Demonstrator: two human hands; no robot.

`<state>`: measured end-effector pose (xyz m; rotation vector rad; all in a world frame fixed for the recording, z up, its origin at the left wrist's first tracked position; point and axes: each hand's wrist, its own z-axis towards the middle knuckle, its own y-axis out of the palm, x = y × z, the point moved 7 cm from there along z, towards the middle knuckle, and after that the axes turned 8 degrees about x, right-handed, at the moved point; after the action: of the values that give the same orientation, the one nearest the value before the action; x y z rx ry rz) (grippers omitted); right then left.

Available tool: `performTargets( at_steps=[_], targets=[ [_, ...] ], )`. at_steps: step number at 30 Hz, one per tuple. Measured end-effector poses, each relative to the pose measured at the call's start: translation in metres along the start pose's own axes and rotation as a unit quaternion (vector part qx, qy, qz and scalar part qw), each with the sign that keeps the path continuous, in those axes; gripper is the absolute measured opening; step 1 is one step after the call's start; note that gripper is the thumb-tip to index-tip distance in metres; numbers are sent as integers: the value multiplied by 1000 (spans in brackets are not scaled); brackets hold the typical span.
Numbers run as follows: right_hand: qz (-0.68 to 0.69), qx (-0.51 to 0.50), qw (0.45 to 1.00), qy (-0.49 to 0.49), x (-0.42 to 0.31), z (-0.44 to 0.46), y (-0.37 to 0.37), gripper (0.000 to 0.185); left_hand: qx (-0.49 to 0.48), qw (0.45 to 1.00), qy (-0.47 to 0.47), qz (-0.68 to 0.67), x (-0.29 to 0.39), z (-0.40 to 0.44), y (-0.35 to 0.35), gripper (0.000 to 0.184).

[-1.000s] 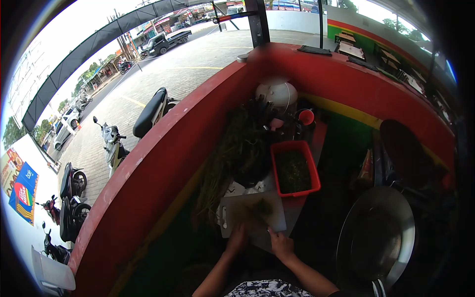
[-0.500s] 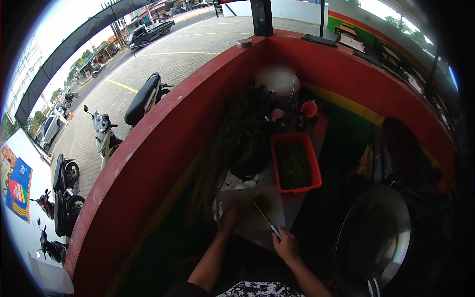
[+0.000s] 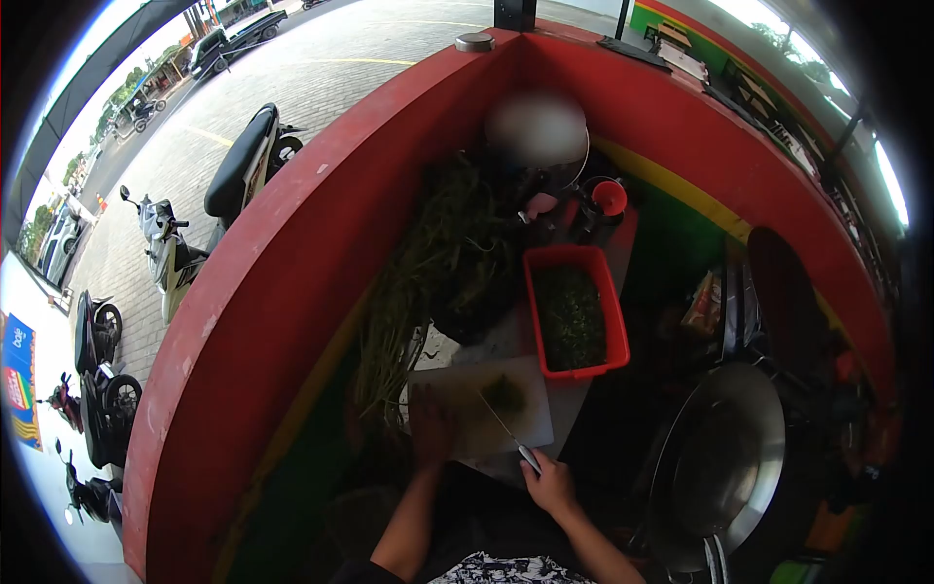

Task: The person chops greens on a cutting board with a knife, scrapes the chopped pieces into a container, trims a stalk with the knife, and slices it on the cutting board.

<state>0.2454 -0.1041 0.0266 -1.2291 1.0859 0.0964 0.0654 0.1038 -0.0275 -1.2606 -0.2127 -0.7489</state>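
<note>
My right hand [image 3: 551, 485] is closed around the handle of a knife [image 3: 502, 421], whose blade points up and left over a white cutting board [image 3: 477, 436]. Beside the blade lies a small heap of chopped greens [image 3: 503, 393]. In shadow, my left hand [image 3: 431, 428] rests on the board's left part with its fingers stretched out; nothing shows in it. Just beyond the board stands a red plastic tub [image 3: 624, 331] containing chopped greens [image 3: 569, 316].
Long leafy stalks [image 3: 394, 326] are piled to the left, near a red wall [image 3: 263, 292]. A large wok [image 3: 769, 467] stands at right. A red cup [image 3: 609, 198] and a pale rounded container [image 3: 538, 131] are at the back. Motorbikes [image 3: 175, 243] are parked outside.
The camera view has shifted, and the scene looks brighter. My left hand lies farther left on the board, away from the greens. The knife stays in my right hand.
</note>
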Motion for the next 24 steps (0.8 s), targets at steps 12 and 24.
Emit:
performTargets(
  at_steps=[12, 24],
  targets=[
    [-5, 23, 1000, -13, 34, -5, -9, 28, -101, 977, -99, 157, -64, -7, 4, 37],
    [-39, 19, 998, -52, 25, 3, -7, 30, -228, 970, 23, 83, -113, 23, 28, 43]
  ],
)
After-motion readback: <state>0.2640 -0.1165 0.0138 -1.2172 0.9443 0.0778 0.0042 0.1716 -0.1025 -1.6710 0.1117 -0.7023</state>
